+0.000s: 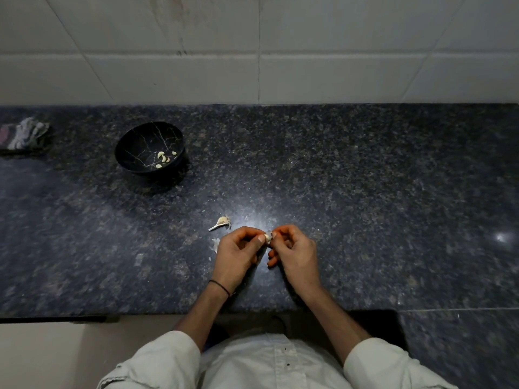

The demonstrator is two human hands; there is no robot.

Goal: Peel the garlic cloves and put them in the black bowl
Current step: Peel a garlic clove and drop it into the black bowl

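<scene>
Now, garlic clove [268,237]: pinched between your two hands just above the near part of the granite countertop [365,178], well apart from the black bowl [140,141], which stands far to your left near the wall
Left hand [238,249]: fingers curled in, thumb and forefinger tips nipping the clove's left side; a thin dark band sits on that wrist
Right hand [295,248]: fingers curled too, thumb and forefinger at the clove's right side, where a bit of grey skin seems to stand proud
Clove's long axis: it looks to run roughly across you, hand to hand; the clove is too small here to tell which end is the tip
Already in the bowl: a few peeled cloves [163,159] lie on the right of its floor
Garlic piece with stalk [222,222]: lies on the counter just beyond your left hand, long axis diagonal, stalk pointing near-left, fat end far-right
Skin scraps [215,244]: pale flakes lie just left of your left hand
Risk, slip: a bared clove is slick, so a hard pinch as the skin tears could shoot it onto the counter or over the near edge
Risk, skin: flakes may cling to the clove or your fingers and ride into the bowl
Risk, carry: the bowl is a long reach to your left; a clove dropped from too high could bounce out
Cloth [25,134]: crumpled at the far left edge, out of your way
</scene>
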